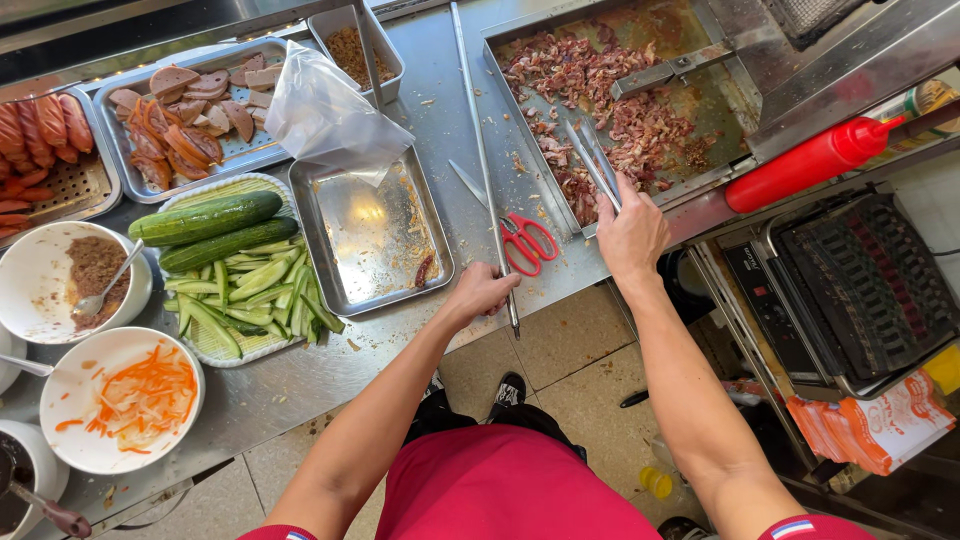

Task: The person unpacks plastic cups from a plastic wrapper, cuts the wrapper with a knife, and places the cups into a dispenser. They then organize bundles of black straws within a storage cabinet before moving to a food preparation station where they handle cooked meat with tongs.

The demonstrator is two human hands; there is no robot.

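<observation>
The right hand is clamped on slim metal tongs, their long axis pointing up-left into the chopped reddish meat just beyond. The left hand rests curled at the steel tabletop edge, farther away, holding nothing I can make out.

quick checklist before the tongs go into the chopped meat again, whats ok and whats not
1. Right hand grips the metal tongs: ok.
2. Tong tips over the chopped meat in the griddle tray: ok.
3. Tongs open or shut: cannot tell.
4. Left hand rests at the counter edge on a long metal rod, apart from the tray: ok.
5. Red-handled scissors lie between the hands, near the edge: not ok.
6. Empty steel tray within reach: ok.
</observation>
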